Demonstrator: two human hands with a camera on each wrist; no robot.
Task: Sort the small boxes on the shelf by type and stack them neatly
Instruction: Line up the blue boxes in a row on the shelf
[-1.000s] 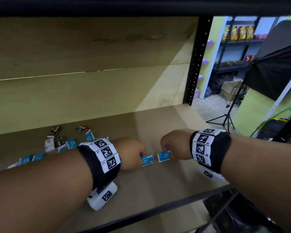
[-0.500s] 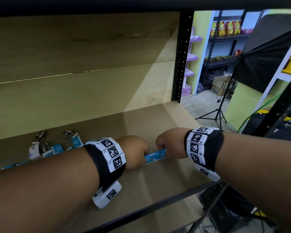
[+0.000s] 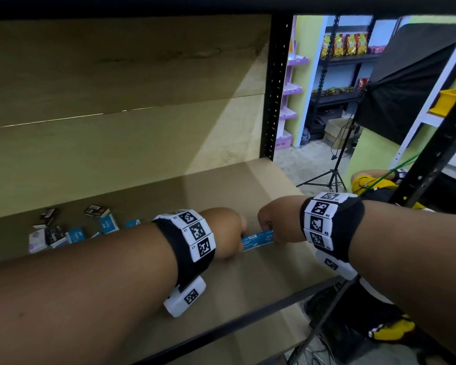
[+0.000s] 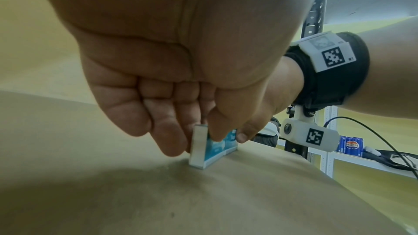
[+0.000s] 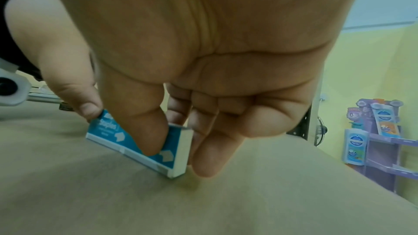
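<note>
Two small blue staples boxes [image 3: 257,240] stand on edge, end to end, on the brown shelf board [image 3: 248,280]. My left hand [image 3: 241,239] pinches the left box [image 4: 200,147] between thumb and fingers. My right hand [image 3: 267,231] pinches the right box [image 5: 178,151] the same way. In the right wrist view the left box [image 5: 106,128] shows the word Staples, and a seam separates the two. A loose pile of blue, black and white small boxes [image 3: 71,230] lies at the shelf's left.
The shelf's back panel [image 3: 116,114] rises behind. A black upright post [image 3: 274,88] bounds the shelf on the right, and a black rail [image 3: 248,320] runs along the front edge. Beyond are a tripod [image 3: 332,177] and other racks.
One second ago each hand held its blue box apart from the other. The hands moved together, and the two boxes now touch end to end on the shelf.
</note>
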